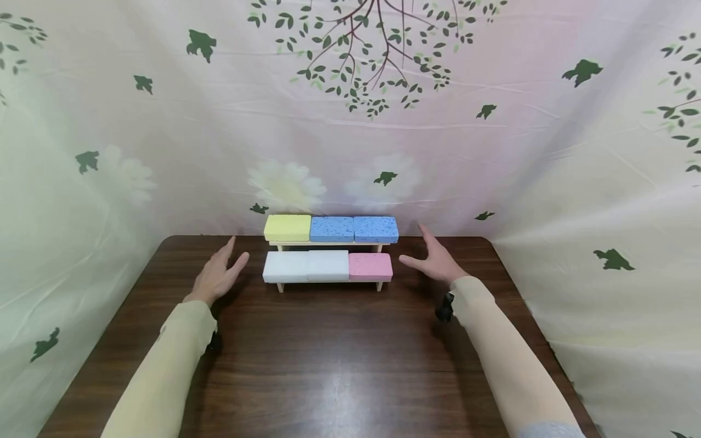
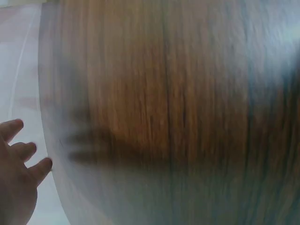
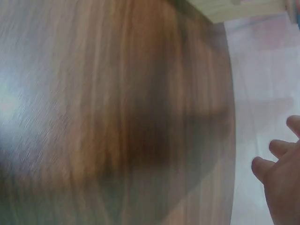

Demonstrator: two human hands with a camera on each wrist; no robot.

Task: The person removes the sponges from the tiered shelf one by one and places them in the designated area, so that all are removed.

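Observation:
My left hand (image 1: 215,277) reaches over the table to the left of two small wooden racks, thumb spread from the fingers and nothing in its grasp. On the other side my right hand (image 1: 435,258) is held out the same way, also without anything in it. On the back rack (image 1: 328,244) sit a yellow sponge (image 1: 288,227) and two blue sponges (image 1: 331,229). The front rack (image 1: 328,281) bears two white sponges (image 1: 286,266) and a pink sponge (image 1: 370,266). Both wrist views show some fingertips (image 2: 43,165) apart from the tabletop.
The dark wooden table (image 1: 334,347) ends at its far edge against a pale printed curtain (image 1: 350,146), which also hangs along both sides. The racks stand one behind the other near that far edge.

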